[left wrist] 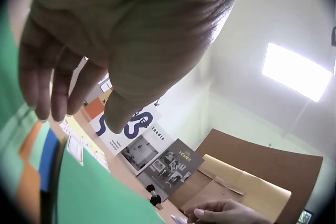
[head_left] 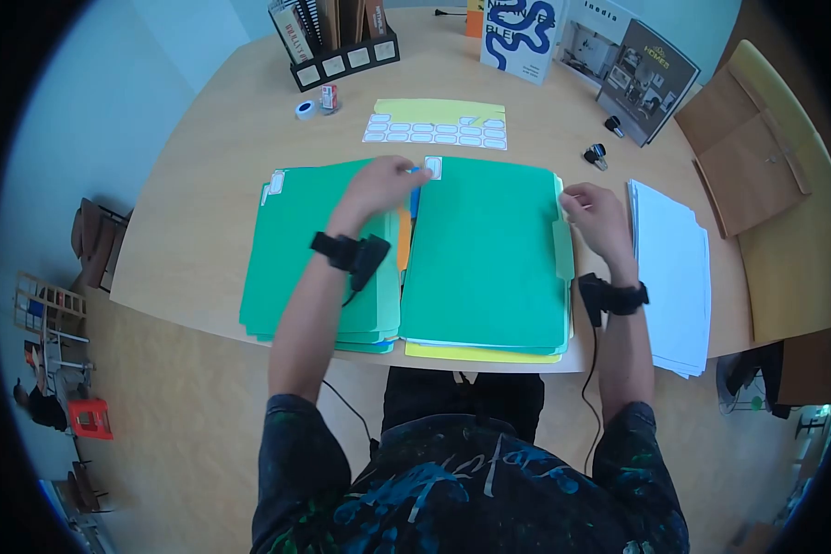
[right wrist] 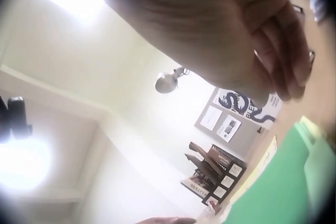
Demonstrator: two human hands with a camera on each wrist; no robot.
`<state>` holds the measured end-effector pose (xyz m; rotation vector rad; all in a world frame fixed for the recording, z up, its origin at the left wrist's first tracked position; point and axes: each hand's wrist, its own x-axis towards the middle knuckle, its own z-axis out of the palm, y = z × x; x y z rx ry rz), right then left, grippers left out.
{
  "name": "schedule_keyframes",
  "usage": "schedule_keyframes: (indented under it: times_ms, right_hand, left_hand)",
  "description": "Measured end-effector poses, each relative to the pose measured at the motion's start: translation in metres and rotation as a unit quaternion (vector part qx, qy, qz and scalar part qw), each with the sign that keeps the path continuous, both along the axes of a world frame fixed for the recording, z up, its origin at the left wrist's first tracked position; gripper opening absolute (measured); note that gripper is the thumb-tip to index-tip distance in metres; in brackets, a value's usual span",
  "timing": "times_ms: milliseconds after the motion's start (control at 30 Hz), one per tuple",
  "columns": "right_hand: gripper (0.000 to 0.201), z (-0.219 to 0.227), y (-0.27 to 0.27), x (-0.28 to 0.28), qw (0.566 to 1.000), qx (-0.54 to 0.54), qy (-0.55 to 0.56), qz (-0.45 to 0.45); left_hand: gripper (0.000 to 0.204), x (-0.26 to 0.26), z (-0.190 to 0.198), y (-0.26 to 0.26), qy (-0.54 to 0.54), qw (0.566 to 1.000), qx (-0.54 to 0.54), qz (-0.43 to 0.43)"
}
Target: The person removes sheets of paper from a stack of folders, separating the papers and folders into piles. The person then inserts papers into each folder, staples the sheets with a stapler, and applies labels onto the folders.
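Note:
Two stacks of green folders lie side by side, the left stack [head_left: 309, 249] and the right stack [head_left: 489, 258]. My left hand [head_left: 379, 192] hovers by the right stack's top left corner, near a white label [head_left: 434, 167]. Its fingers [left wrist: 62, 87] hang relaxed, apart from the thumb, holding nothing in the left wrist view. Beside the right stack's upper right corner is my right hand [head_left: 602, 220], bent at the fingers. In the right wrist view that hand [right wrist: 210, 35] has relaxed fingers and no object visible in them; whether it touches the folder edge is unclear.
Behind the stacks lies a label sheet [head_left: 436, 131] on yellow backing. White papers [head_left: 671, 277] lie at the right. Farther back are a tape roll [head_left: 306, 111], a black organizer [head_left: 346, 63], binder clips [head_left: 596, 156] and upright books [head_left: 649, 81]. Brown folders [head_left: 748, 166] stand far right.

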<state>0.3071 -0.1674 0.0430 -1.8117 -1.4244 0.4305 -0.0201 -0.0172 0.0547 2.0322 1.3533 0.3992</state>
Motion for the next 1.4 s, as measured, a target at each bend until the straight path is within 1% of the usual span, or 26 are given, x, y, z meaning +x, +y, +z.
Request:
schedule_keyframes:
  times_ms: [67,133,200,233,300,333,400,433,467,500,567,600,633,667,700,733,767,800,867,933,1000,1067,1167,1200,1267,1400]
  right_hand:
    - [0.035,-0.003,0.012,-0.014,0.994,-0.096,-0.04,-0.014]
    - [0.037,-0.011,0.012,-0.018,0.994,-0.1,-0.049,-0.011]
    - [0.039,-0.016,0.013,-0.02,0.993,-0.107,-0.055,-0.009]
    - [0.042,-0.016,0.011,-0.022,0.993,-0.1,-0.063,-0.011]
    - [0.045,-0.012,0.009,-0.025,0.993,-0.092,-0.069,-0.015]
    - [0.044,-0.01,0.009,-0.025,0.993,-0.096,-0.06,-0.013]
    - [0.044,-0.014,0.009,-0.023,0.993,-0.102,-0.052,-0.01]
    - [0.045,-0.021,0.01,-0.019,0.998,-0.054,-0.033,-0.02]
    - [0.047,-0.027,0.011,-0.016,0.999,-0.005,-0.015,-0.031]
    - [0.047,-0.033,0.012,-0.012,0.999,-0.006,-0.017,-0.032]
    - [0.043,-0.037,0.013,-0.01,0.981,0.145,-0.076,-0.1]
    - [0.043,-0.037,0.012,-0.006,0.981,0.145,-0.077,-0.1]
    - [0.039,-0.026,0.008,-0.008,0.988,0.115,0.093,-0.055]
    - [0.035,-0.021,0.007,-0.009,0.962,0.081,0.26,-0.008]
    - [0.035,-0.021,0.007,-0.01,0.963,0.08,0.259,-0.007]
    - [0.031,-0.021,0.007,-0.012,0.95,0.094,0.298,-0.009]
    - [0.027,-0.021,0.007,-0.012,0.936,0.107,0.336,-0.011]
    - [0.027,-0.022,0.007,-0.012,0.937,0.107,0.334,-0.008]
    - [0.023,-0.028,0.007,-0.011,0.907,0.141,0.396,0.025]
    - [0.023,-0.03,0.01,-0.012,0.913,0.139,0.383,0.031]
    - [0.024,-0.028,0.01,-0.015,0.918,0.138,0.37,0.034]
    - [0.026,-0.014,0.005,-0.026,0.934,0.093,0.345,0.018]
    - [0.028,-0.015,0.003,-0.029,0.927,0.077,0.364,0.056]
    - [0.028,-0.014,0.002,-0.03,0.927,0.077,0.364,0.056]
    - [0.026,-0.012,0.0,-0.032,0.938,0.013,0.343,0.046]
    - [0.024,-0.016,-0.002,-0.037,0.941,-0.008,0.338,0.036]
  left_hand:
    - [0.057,0.017,-0.013,-0.004,-0.001,1.0,-0.001,0.016]
    - [0.057,0.021,-0.022,-0.008,0.0,0.999,-0.007,0.032]
    - [0.051,0.021,-0.029,-0.01,-0.047,0.995,0.07,0.052]
    - [0.051,0.021,-0.035,-0.01,-0.045,0.996,0.066,0.051]
    - [0.043,0.022,-0.045,-0.006,-0.229,0.972,0.009,0.045]
    - [0.043,0.023,-0.046,-0.006,-0.227,0.973,0.007,0.043]
    - [0.032,0.026,-0.05,-0.008,-0.312,0.95,-0.021,0.024]
    - [0.032,0.025,-0.049,-0.01,-0.312,0.95,-0.023,0.025]
    - [0.03,0.024,-0.047,-0.012,-0.34,0.937,-0.072,0.023]
    - [0.029,0.024,-0.044,-0.013,-0.368,0.922,-0.12,0.02]
    - [0.028,0.024,-0.035,-0.019,-0.395,0.908,-0.134,0.026]
    - [0.028,0.024,-0.033,-0.02,-0.421,0.895,-0.146,0.032]
    - [0.028,0.023,-0.035,-0.02,-0.422,0.894,-0.146,0.032]
    - [0.029,0.023,-0.036,-0.018,-0.435,0.887,-0.151,0.043]
    - [0.03,0.022,-0.038,-0.016,-0.448,0.879,-0.156,0.053]
    - [0.03,0.022,-0.04,-0.015,-0.45,0.878,-0.156,0.054]
    - [0.028,0.022,-0.041,-0.013,-0.471,0.866,-0.162,0.051]
    - [0.027,0.022,-0.043,-0.012,-0.493,0.853,-0.167,0.048]
    - [0.027,0.023,-0.04,-0.014,-0.511,0.839,-0.179,0.047]
    - [0.027,0.022,-0.04,-0.014,-0.528,0.826,-0.192,0.044]
    - [0.027,0.021,-0.043,-0.011,-0.572,0.794,-0.203,0.044]
    - [0.027,0.021,-0.037,-0.015,-0.554,0.809,-0.189,0.054]
    - [0.026,0.025,-0.034,-0.017,-0.529,0.831,-0.156,0.071]
    - [0.026,0.027,-0.034,-0.018,-0.523,0.838,-0.135,0.079]
    - [0.027,0.027,-0.033,-0.019,-0.511,0.847,-0.126,0.07]
    - [0.029,0.027,-0.03,-0.022,-0.468,0.874,-0.106,0.071]
